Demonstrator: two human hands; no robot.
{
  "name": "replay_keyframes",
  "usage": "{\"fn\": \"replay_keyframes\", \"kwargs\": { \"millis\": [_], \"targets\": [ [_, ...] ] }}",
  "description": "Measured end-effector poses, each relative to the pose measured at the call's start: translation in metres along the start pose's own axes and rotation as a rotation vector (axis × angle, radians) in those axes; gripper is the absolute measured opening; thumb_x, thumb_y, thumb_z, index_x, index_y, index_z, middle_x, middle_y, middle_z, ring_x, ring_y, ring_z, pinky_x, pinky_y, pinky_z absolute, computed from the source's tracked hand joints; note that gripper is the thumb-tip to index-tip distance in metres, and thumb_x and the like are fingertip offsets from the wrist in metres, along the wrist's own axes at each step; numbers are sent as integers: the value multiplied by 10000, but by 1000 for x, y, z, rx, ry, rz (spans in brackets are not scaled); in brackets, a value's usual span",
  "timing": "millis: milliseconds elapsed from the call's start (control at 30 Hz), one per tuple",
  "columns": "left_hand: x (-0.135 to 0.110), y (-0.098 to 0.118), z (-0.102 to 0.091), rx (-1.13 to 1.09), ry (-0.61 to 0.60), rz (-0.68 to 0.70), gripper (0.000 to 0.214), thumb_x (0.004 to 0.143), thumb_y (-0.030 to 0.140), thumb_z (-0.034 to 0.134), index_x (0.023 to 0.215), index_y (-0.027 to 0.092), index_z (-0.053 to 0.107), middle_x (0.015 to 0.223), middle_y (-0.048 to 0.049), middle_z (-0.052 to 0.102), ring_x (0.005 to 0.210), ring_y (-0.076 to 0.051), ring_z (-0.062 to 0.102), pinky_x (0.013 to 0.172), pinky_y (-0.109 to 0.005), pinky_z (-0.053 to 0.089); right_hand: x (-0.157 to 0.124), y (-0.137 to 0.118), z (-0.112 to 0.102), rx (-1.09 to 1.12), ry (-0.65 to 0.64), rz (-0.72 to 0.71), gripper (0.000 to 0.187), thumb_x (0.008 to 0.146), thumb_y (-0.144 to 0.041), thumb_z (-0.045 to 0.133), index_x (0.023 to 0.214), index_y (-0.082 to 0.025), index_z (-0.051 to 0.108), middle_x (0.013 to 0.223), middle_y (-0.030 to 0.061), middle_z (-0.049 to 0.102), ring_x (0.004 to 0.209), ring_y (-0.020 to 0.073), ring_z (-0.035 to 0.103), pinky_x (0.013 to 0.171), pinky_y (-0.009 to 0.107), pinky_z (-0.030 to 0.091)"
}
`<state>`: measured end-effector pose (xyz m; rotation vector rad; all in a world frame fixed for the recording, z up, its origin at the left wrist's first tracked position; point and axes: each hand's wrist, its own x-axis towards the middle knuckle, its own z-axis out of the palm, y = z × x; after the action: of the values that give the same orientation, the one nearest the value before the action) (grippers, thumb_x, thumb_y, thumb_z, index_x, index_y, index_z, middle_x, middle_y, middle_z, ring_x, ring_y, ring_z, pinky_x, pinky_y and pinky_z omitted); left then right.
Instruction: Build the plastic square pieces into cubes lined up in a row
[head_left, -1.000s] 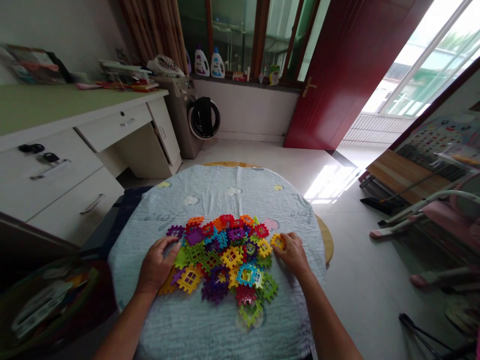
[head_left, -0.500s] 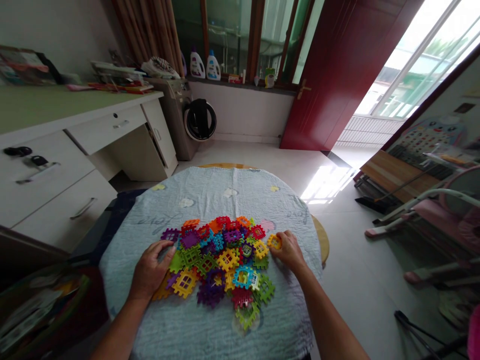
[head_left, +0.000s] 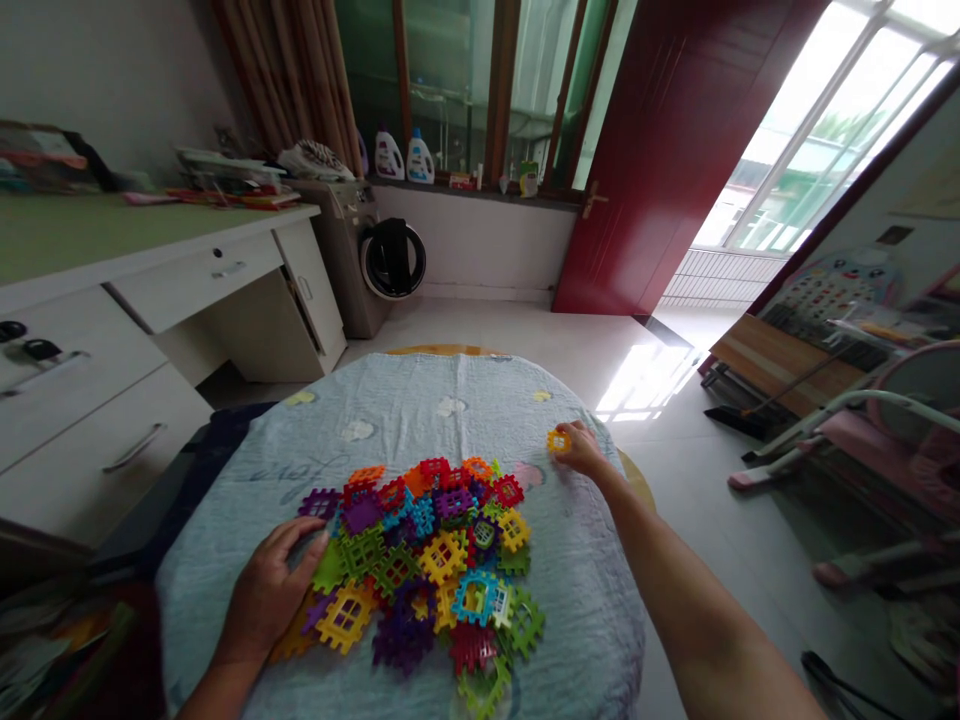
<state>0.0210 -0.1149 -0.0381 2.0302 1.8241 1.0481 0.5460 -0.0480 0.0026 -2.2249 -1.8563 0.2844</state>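
A heap of colourful plastic interlocking tiles [head_left: 427,545] lies on a round table under a pale blue cloth [head_left: 450,410]. My left hand [head_left: 266,590] rests curled on the left edge of the heap, over a green and an orange tile. My right hand [head_left: 581,450] is stretched out to the table's far right side, away from the heap. Its fingers pinch a small yellow tile [head_left: 557,440] just above the cloth.
A white desk with drawers [head_left: 150,300] stands to the left, a washing machine [head_left: 367,255] behind it. A red door [head_left: 660,150] is at the back. A pink chair [head_left: 885,430] and floor clutter are on the right.
My right hand has carried the yellow tile from the heap's right edge up and away toward the far right of the table. My left hand has stayed on the heap.
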Motion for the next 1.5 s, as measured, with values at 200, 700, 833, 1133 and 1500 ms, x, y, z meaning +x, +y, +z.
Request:
{"fn": "replay_keyframes", "kwargs": {
  "millis": [200,700,833,1133,1500],
  "targets": [
    [-2,-6,1,4,1,0,379,817,562,517,933,234,667,1022,-53,699,976,-247,663,951,-391,511,32,20,1,-61,-31,78,547,659,-334,727,1195,-277,641,1194,65,569,1066,243,525,901,333,377],
    [-3,-2,-1,36,13,-1,379,818,565,511,909,238,679,1025,-57,715,986,-247,669,941,-384,525,52,27,-3,-100,-183,-53,614,643,-345,753,1240,-297,620,1199,63,549,1053,223,523,933,313,373],
    [-4,-3,-2,31,4,-5,387,820,570,506,905,234,678,1019,-61,713,980,-247,669,952,-383,518,54,22,1,-96,-205,-58,579,672,-334,728,1240,-297,621,1215,75,545,1079,234,523,944,329,373],
    [-4,-1,-3,5,-12,-22,388,823,559,516,926,220,673,1035,-71,698,998,-247,655,975,-382,497,44,19,-7,-58,-178,-46,833,676,-313,725,1444,-229,414,1333,128,505,1188,268,504,1029,374,333],
    [-3,8,-4,-36,8,-23,354,824,519,521,930,217,672,1126,-86,627,1103,-261,598,1046,-430,449,-80,-48,39,431,45,-243,389,781,-317,616,1159,-224,614,1123,75,624,1012,214,606,918,371,476]
  ]
}}
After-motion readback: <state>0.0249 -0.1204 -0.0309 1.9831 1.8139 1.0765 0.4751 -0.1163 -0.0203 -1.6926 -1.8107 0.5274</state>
